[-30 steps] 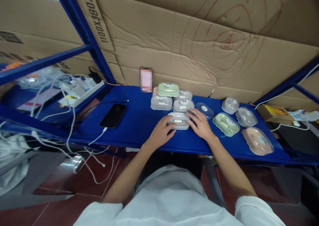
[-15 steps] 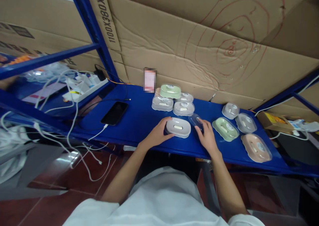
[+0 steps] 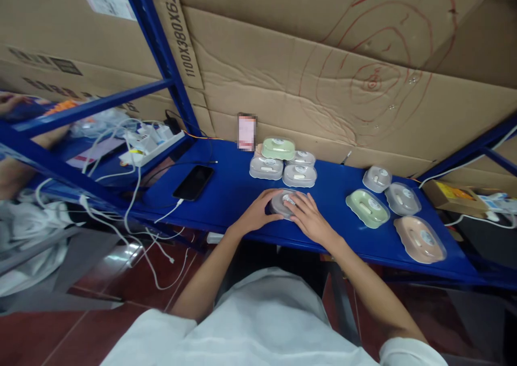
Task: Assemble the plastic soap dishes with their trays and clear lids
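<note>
A grey soap box (image 3: 277, 200) with a clear lid sits near the front edge of the blue table, much of it covered by my hands. My left hand (image 3: 260, 211) is curled round its left side, thumb at the front and fingers behind. Across the top of the clear lid lies my right hand (image 3: 309, 215), its fingers stretched out and slightly apart. The lid now rests over the grey base; whether it is fully seated I cannot tell.
Behind stand several lidded soap boxes, a green one (image 3: 278, 148) stacked on top. More stand at right, including a peach one (image 3: 420, 239). A black phone (image 3: 194, 183), a power strip (image 3: 155, 145) and cables lie left. Another person's arm (image 3: 20, 167) shows at far left.
My right hand has moved left, bringing the clear lid from beside the grey base onto its top. My left hand still holds the base. The view has shifted slightly.
</note>
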The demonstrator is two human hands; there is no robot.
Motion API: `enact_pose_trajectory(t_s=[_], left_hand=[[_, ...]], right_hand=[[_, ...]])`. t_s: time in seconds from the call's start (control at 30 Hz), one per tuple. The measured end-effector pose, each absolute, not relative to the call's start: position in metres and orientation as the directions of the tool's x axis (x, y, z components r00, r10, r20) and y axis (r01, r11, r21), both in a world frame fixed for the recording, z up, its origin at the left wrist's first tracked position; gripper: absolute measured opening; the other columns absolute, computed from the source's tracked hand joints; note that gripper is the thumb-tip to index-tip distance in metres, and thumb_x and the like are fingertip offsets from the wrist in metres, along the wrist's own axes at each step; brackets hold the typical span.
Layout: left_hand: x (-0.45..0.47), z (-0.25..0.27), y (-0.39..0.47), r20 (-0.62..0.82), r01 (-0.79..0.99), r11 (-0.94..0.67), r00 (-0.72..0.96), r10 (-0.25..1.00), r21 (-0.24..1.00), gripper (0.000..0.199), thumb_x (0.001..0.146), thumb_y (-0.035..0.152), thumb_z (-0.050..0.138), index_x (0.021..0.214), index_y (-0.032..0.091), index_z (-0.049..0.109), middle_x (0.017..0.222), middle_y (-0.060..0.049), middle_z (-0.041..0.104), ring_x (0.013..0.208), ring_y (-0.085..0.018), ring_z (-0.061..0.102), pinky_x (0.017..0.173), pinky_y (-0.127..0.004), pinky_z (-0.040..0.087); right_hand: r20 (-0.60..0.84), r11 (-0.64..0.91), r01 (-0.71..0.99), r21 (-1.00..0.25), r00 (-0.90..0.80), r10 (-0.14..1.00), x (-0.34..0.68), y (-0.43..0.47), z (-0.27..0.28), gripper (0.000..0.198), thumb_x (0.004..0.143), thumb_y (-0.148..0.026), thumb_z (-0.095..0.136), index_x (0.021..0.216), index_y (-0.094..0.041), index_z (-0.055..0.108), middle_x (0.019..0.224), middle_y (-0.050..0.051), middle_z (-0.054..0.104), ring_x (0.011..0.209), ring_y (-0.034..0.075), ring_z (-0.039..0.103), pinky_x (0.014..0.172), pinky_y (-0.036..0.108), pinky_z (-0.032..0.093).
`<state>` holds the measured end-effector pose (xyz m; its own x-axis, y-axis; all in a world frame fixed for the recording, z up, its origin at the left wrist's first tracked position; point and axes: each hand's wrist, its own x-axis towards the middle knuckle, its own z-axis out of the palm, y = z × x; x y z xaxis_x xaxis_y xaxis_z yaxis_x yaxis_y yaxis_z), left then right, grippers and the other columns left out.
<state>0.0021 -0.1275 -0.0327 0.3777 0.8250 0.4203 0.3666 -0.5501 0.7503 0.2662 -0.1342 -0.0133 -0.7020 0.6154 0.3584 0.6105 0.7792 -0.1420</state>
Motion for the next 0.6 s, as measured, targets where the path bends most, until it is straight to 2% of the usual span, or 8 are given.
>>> enact_pose_trajectory(t_s=[0.2,0.37,0.43,0.53,0.6], left_hand=[[0.004,-0.029,-0.128,0.44,0.375,-0.579,0.395,0.807,0.724,0.073,0.091,0.038,0.082,0.156,0.029,0.049,0.158,-0.015,0.055,0.149,-0.03,0.053,0.125,-0.055,0.043],[0.004,-0.03,-0.129,0.438,0.359,-0.577,0.398,0.806,0.734,0.072,0.093,0.04,0.08,0.156,0.031,0.049,0.158,-0.013,0.053,0.149,-0.03,0.051,0.127,-0.055,0.042],[0.004,-0.031,-0.13,0.417,0.38,-0.557,0.392,0.82,0.738,0.071,0.093,0.04,0.079,0.156,0.031,0.048,0.159,-0.013,0.052,0.149,-0.03,0.051,0.127,-0.053,0.042],[0.004,-0.035,-0.131,0.389,0.43,-0.531,0.378,0.84,0.73,0.072,0.092,0.039,0.08,0.157,0.031,0.048,0.16,-0.012,0.049,0.151,-0.031,0.049,0.127,-0.052,0.043],[0.005,-0.036,-0.131,0.389,0.43,-0.537,0.386,0.836,0.726,0.072,0.093,0.039,0.079,0.157,0.032,0.047,0.16,-0.012,0.048,0.151,-0.031,0.048,0.127,-0.052,0.042]], right_hand=[[0.371,0.77,0.623,-0.137,-0.689,0.623,0.268,-0.137,-0.019,0.06,0.11,-0.03,0.047,0.168,-0.035,0.034,0.169,0.009,0.045,0.162,0.03,0.031,0.13,0.065,0.029],[0.389,0.725,0.684,-0.081,-0.648,0.655,0.274,-0.14,0.003,0.055,0.109,-0.04,0.047,0.164,-0.038,0.042,0.168,0.007,0.047,0.16,0.032,0.036,0.129,0.063,0.029],[0.476,0.586,0.809,-0.05,-0.497,0.726,0.294,-0.142,0.015,0.052,0.108,-0.045,0.046,0.16,-0.038,0.048,0.165,0.008,0.05,0.158,0.035,0.039,0.128,0.066,0.029],[0.596,0.158,0.981,-0.108,-0.064,0.801,0.342,-0.146,0.019,0.055,0.109,-0.05,0.038,0.157,-0.027,0.053,0.163,0.018,0.049,0.155,0.043,0.039,0.123,0.074,0.028],[0.584,-0.105,0.98,-0.166,0.184,0.791,0.372,-0.148,0.009,0.063,0.109,-0.053,0.033,0.158,-0.017,0.051,0.163,0.026,0.046,0.154,0.048,0.038,0.117,0.079,0.031]])
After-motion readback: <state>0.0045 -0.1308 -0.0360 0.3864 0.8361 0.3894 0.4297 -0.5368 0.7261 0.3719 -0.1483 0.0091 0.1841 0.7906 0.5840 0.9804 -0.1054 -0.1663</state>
